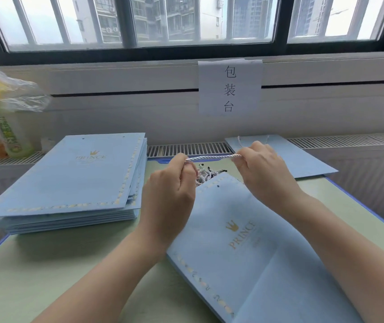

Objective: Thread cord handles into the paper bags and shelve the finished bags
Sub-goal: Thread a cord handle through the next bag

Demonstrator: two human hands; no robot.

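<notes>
A white twisted cord (213, 157) is stretched level between my two hands above the table. My left hand (171, 190) grips its left end and my right hand (262, 164) pinches its right end. Below them a flat light-blue paper bag (244, 248) with a gold crown and "PRINCE" print lies on the green table (70, 264). A pile of loose cords (206, 176) with black tips sits just beyond the bag's top edge, partly hidden by my left hand.
A stack of several flat blue bags (70, 180) stands at the left. Another blue bag (286, 155) with a cord in it lies on the right ledge. A drink bottle in a plastic bag (2, 113) stands far left. A paper sign (230, 87) hangs below the window.
</notes>
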